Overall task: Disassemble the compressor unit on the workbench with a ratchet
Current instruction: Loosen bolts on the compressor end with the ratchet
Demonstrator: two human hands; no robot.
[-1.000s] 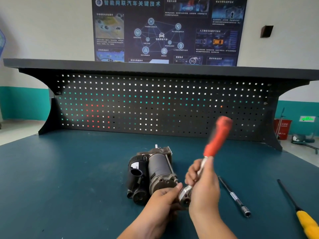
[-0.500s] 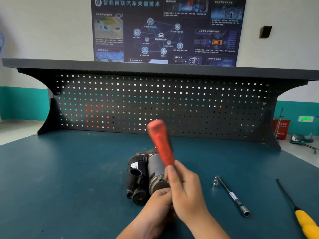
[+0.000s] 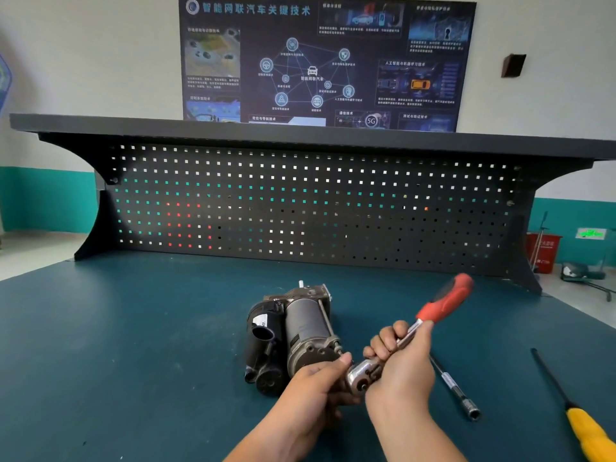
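Head view: gripping ratchet (image 3: 443, 305) shank with right hand (image 3: 403, 365), pinching its head with left hand (image 3: 313, 388) against compressor unit (image 3: 300, 323); probably heavy, rigid, so brace by motor casing.

Tally:
- one workbench (image 3: 133, 345)
- one compressor unit (image 3: 300, 331), mid-bench toward the near edge
- one ratchet (image 3: 443, 305), red handle
- two hands, left hand (image 3: 310, 391) and right hand (image 3: 400, 365), both gripping the ratchet
- one extension bar (image 3: 456, 390), socket end, toward the right edge
- one yellow-handled screwdriver (image 3: 590, 435), near right corner
- one pegboard (image 3: 300, 201), along the far edge
- one wall poster (image 3: 326, 61)
- one red bin (image 3: 543, 251), on the floor past the right edge
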